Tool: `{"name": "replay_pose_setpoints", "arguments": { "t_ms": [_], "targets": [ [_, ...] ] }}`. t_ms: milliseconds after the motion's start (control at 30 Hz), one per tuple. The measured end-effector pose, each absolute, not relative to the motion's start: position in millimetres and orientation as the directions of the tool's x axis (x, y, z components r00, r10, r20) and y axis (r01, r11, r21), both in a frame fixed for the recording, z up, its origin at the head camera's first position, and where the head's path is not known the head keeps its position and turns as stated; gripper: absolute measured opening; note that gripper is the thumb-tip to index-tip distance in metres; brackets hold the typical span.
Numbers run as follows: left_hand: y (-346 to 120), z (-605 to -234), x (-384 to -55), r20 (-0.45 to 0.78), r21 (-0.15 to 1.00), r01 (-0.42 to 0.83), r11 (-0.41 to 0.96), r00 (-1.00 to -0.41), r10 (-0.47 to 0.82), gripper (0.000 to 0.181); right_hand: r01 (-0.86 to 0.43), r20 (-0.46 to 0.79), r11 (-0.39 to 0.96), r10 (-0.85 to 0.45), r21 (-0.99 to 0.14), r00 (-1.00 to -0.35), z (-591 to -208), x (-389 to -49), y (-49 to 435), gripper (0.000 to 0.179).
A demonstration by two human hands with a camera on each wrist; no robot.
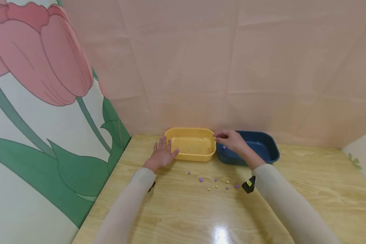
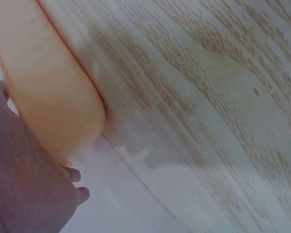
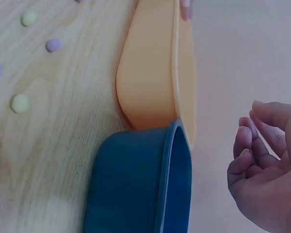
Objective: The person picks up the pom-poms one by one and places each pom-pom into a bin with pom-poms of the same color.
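Observation:
My left hand (image 1: 163, 154) lies with fingers spread at the left end of a yellow tray (image 1: 189, 158), the thumb reaching over its front rim. In the left wrist view this hand (image 2: 31, 170) shows beside the tray wall. My right hand (image 1: 230, 139) is raised over where the yellow tray meets a dark blue tray (image 1: 269, 149), its fingers bent and thumb near the fingertips. From the right wrist the hand (image 3: 266, 155) appears above the rims; I cannot tell whether a small ball is between the fingertips. Inside the yellow tray are small yellow balls (image 1: 200, 140); a purple ball (image 1: 224, 147) is in the blue one.
Several small purple balls (image 1: 201, 179) and yellow balls (image 1: 216, 187) lie scattered on the wooden table (image 1: 170, 210) in front of the trays. A pink cloth (image 1: 183, 67) hangs directly behind them. On the left stands a wall painted with tulips (image 1: 42, 57).

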State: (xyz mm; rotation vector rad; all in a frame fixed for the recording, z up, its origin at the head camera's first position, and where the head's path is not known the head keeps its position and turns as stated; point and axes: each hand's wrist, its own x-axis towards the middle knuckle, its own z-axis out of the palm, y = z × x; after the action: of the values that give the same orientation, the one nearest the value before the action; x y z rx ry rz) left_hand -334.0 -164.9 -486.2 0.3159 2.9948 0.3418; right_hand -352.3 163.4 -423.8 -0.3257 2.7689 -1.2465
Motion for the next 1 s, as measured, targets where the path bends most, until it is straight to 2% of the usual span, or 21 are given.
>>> {"name": "replay_pose_setpoints", "arguments": {
  "t_ms": [500,1000],
  "targets": [
    [-163.5,-483.7,-331.0,-0.085,0.251,0.195,0.948,-0.971,0.222,0.089,-0.211,0.037,0.612,-0.285,-0.762,-0.958,-429.3,-302.0,185.5,0.034],
    [-163.0,-483.3,-330.8,-0.084,0.226,0.197,0.954,-0.972,0.22,0.09,-0.221,0.002,0.597,-0.344,-0.771,-0.939,-451.2,-271.5,216.6,0.036]
  ]
}}
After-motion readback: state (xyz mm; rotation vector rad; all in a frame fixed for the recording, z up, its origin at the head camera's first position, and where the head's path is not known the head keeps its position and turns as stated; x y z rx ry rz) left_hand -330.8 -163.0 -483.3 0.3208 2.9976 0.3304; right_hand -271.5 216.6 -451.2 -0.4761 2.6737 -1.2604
